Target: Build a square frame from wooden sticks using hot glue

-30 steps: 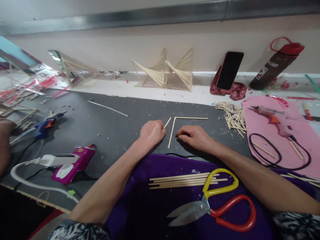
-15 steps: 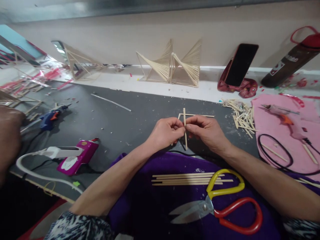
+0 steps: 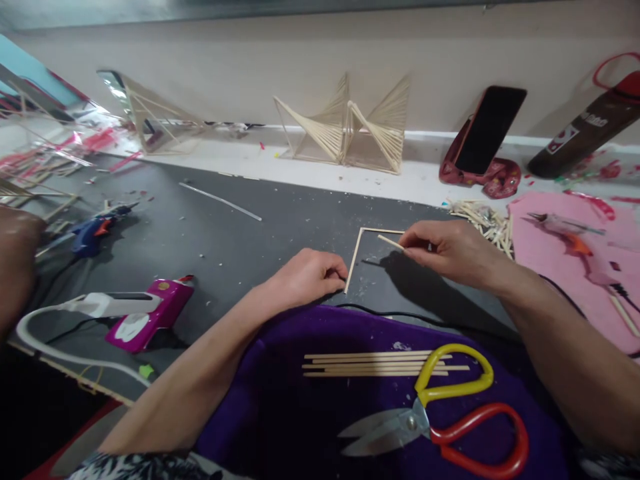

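My right hand pinches a thin wooden stick between thumb and fingers, held above the grey table with its shadow below. Under it lies an L-shaped corner of two wooden sticks; the right end of its far stick is hidden behind my right hand. My left hand rests on the table with fingers curled, its fingertips at the near end of the corner's left stick. Whether they grip it cannot be made out. On the purple cloth by my body lie several loose sticks and scissors with yellow and red handles.
Stick models stand along the wall, beside a propped phone and a bottle. Cut sticks and a pink glue gun lie right. Left are a blue glue gun, a magenta power strip and another person's hand.
My hands have come apart. The right hand has moved right with the stick, now turned from upright to slanting. My left hand has dropped slightly, down to the corner's near end.
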